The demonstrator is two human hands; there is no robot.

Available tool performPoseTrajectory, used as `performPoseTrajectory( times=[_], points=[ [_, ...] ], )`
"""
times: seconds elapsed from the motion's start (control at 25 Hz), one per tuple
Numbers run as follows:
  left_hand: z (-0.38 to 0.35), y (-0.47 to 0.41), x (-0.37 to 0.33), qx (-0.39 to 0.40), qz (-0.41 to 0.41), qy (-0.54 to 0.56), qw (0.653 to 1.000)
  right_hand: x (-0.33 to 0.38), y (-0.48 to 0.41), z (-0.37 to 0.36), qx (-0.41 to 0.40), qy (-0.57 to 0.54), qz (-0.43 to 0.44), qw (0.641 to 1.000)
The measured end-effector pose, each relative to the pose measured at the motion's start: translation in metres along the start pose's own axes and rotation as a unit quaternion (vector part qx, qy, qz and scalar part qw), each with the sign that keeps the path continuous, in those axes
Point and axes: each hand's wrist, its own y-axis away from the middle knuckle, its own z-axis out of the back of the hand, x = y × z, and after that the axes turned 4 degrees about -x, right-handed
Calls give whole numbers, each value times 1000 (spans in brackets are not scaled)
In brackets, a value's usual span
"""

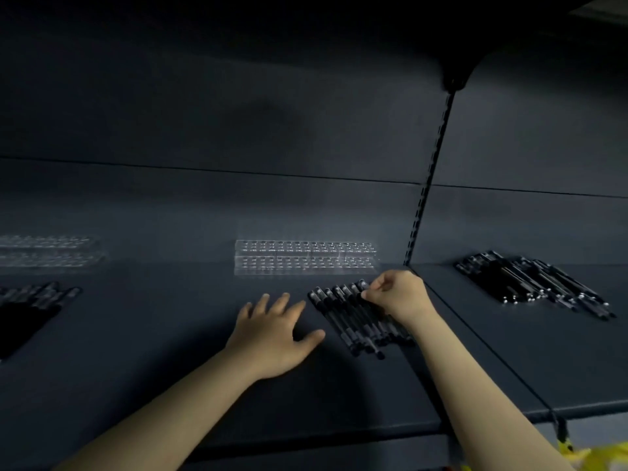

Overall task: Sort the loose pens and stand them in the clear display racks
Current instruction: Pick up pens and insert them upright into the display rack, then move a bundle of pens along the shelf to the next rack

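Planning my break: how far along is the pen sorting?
Done: nothing; the middle rack and left rack look empty. In hand: right hand pinches a pen in the middle row; left hand rests beside it. Left: that row, left pile, right pile.

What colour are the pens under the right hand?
The row of slim plastic pens is black; head view.

Both your bare forearms reach forward and up from the lower edge of the view, the left from the lower left, the right from the lower right. Your left hand [275, 334] lies flat, palm down, fingers straight and slightly spread, thumb out to the right. Your right hand [396, 295] is curled, knuckles up, thumb and forefinger pinching the end of a black pen [362, 285].
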Motion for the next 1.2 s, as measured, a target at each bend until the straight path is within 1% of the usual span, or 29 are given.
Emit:
performPoseTrajectory(
  times=[0.12,0.32,0.44,0.6,0.72,0.88,0.96,1.04,1.12,1.2],
  points=[
    [1,0,-2,-7,2,0,1000,0,-3,-3,19,28,31,999],
    [14,3,-5,-34,-2,45,998,7,0,10,25,42,44,998],
    [33,-10,-22,-71,-31,16,997,1,-7,39,41,94,55,993],
    [57,-33,-80,-60,-63,-30,996,-19,-19,101,67,213,60,973],
    [56,-58,-133,-39,-90,-49,994,-53,-33,148,77,236,49,968],
    [29,-95,-225,-9,-103,29,994,-122,-67,211,65,235,48,969],
    [13,-117,-272,5,-79,74,994,-161,-84,238,61,215,47,974],
    [-2,-138,-310,17,-36,130,991,-196,-98,255,64,173,50,982],
    [-18,-157,-340,26,26,169,985,-225,-116,263,82,152,59,983],
    [-29,-172,-364,30,95,166,981,-246,-137,264,107,141,69,982]
  ],
)
